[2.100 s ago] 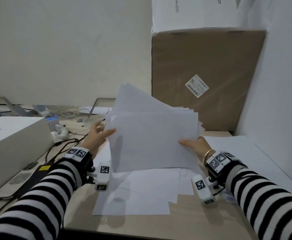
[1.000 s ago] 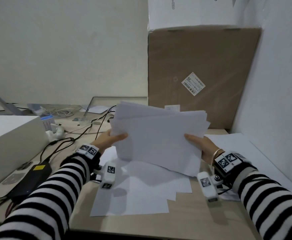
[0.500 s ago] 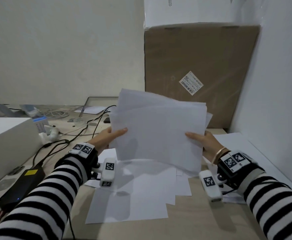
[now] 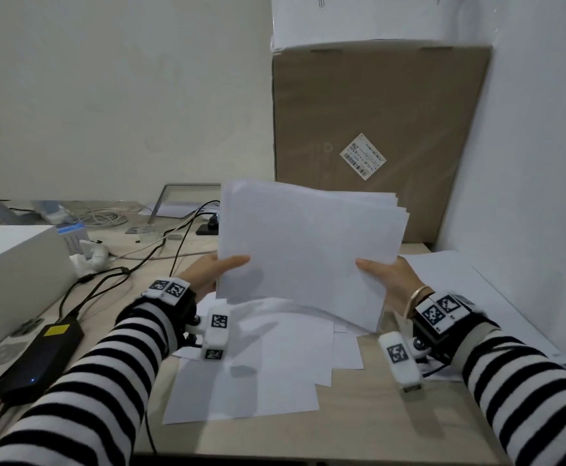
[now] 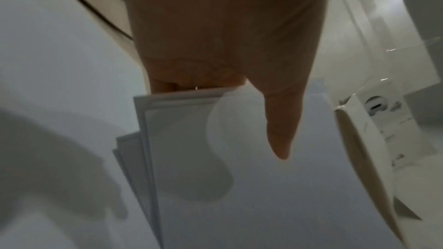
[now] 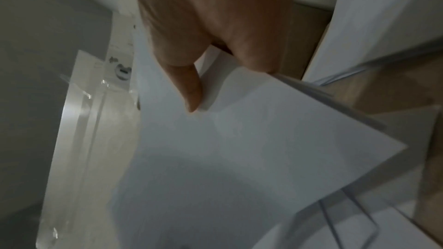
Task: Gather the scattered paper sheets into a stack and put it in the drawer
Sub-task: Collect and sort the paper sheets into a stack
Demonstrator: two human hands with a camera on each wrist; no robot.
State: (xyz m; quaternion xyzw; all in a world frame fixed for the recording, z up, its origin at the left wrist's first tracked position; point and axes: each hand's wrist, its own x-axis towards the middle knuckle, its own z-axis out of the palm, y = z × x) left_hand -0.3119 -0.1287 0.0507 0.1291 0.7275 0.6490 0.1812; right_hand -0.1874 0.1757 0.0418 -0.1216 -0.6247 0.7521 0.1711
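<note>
I hold a bundle of white paper sheets (image 4: 308,243) nearly upright above the desk, its edges uneven at the top right. My left hand (image 4: 212,269) pinches the bundle's left edge, thumb on the front face. My right hand (image 4: 380,272) pinches the right edge the same way. The left wrist view shows my left hand (image 5: 239,90) with its thumb on the paper bundle (image 5: 263,186), whose sheet edges are staggered. In the right wrist view my right hand (image 6: 215,67) has its thumb on the bundle (image 6: 239,149). Several loose sheets (image 4: 258,375) still lie overlapped on the desk beneath. No drawer is in view.
A large cardboard box (image 4: 372,136) stands behind the papers against the right wall. A white box (image 4: 12,260) sits at the left, with a black power brick (image 4: 39,358) and cables (image 4: 160,250) beside it. A big white sheet (image 4: 469,290) lies at the right.
The bundle was lowered and tilted flatter a second ago, then raised upright again. Its fanned sheets have drawn closer together. Both hands kept their hold on the side edges.
</note>
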